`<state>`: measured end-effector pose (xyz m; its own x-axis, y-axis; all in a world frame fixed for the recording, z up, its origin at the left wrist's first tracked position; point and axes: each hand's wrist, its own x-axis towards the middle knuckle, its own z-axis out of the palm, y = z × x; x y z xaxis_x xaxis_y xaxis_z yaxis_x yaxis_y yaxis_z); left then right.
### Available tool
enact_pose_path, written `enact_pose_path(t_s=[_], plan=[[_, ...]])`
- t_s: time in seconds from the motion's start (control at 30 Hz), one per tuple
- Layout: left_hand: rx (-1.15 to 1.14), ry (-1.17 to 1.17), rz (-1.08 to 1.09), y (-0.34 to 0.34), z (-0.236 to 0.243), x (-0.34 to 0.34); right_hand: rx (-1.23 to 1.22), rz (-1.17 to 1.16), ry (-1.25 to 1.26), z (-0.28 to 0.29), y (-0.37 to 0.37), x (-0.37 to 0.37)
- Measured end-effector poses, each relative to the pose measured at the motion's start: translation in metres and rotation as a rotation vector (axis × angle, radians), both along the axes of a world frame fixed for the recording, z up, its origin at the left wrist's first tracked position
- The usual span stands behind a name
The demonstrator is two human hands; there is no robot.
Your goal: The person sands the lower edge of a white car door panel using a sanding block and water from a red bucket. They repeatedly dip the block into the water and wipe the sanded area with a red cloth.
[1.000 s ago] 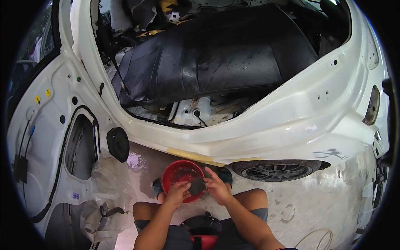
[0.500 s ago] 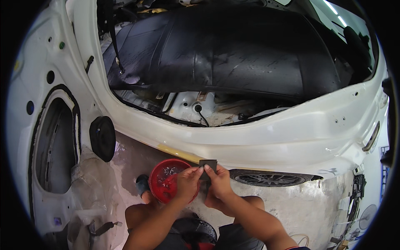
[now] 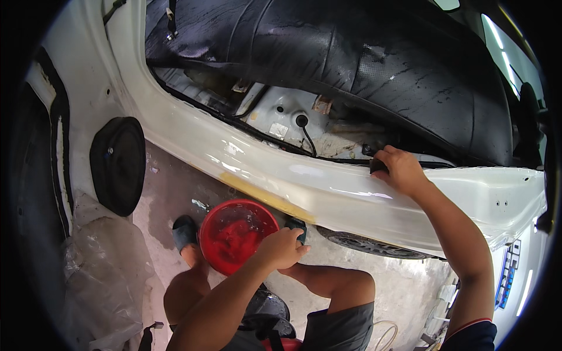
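Note:
My right hand (image 3: 398, 168) grips a dark pad (image 3: 379, 166) against the glossy white body panel (image 3: 304, 178), at the lower edge of the door opening. My left hand (image 3: 284, 247) hangs over the right rim of a red bucket (image 3: 228, 234) of water, fingers loosely bent and apart, nothing visible in them. A strip of yellowish tape or filler (image 3: 257, 196) runs along the panel's lower edge above the bucket.
An open white door with a black speaker (image 3: 117, 167) stands left, crumpled plastic sheeting (image 3: 99, 275) below it. A black seat piece (image 3: 404, 70) lies in the car. A wheel (image 3: 374, 244), black stool (image 3: 266, 307) and hose (image 3: 383, 327) are low in view.
Both hands held the pad over the bucket; they have separated, the right carrying it up and right onto the panel, the left releasing it. The view has swung closer to the door opening.

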<state>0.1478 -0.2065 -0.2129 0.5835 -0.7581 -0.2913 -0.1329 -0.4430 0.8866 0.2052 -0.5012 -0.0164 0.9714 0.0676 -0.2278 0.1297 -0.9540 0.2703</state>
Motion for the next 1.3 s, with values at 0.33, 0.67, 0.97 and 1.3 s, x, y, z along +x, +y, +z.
enact_pose_path(t_s=[0.33,0.67,0.97,1.3], plan=[[0.004,0.04,-0.016,0.019,0.015,-0.005,-0.07,0.179,0.001,-0.031,0.002,0.008],[-0.014,0.002,0.028,0.012,0.015,-0.006,-0.122,0.096,-0.007,-0.015,0.032,0.011],[0.102,-0.014,-0.062,0.023,0.029,-0.003,-0.157,0.025,0.073,-0.044,0.035,0.021],[0.127,-0.057,-0.106,0.029,0.033,-0.004,-0.102,0.126,0.075,-0.086,0.073,0.054]])
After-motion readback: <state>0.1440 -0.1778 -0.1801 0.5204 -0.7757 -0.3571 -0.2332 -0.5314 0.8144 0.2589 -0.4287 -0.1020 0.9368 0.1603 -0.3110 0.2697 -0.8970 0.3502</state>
